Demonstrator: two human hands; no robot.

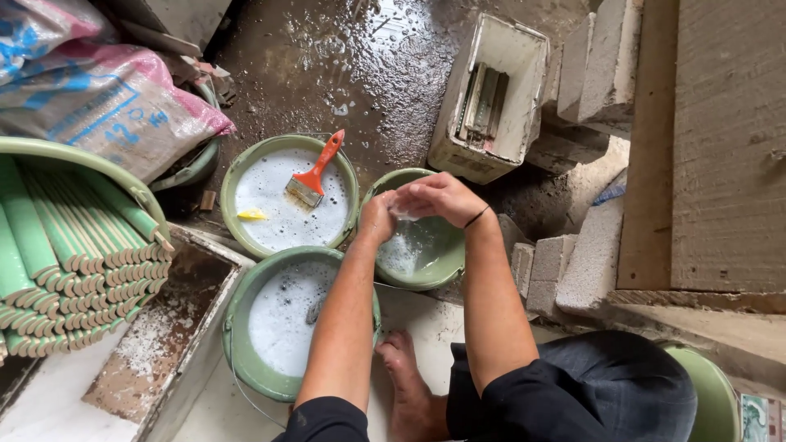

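Item: right hand (438, 196) is cupping over the left hand (378, 216), both soapy; whether anything is being gripped between them cannot be told. Location: both are hovering above the small green basin (446, 266) of sudsy water. Adjacent: two foam-filled green buckets (237, 327), orange-handled brush (315, 172). Risk: wet, soapy fingers are likely losing purchase; splashes are making the floor (385, 90) slippery for the bare foot (405, 372).
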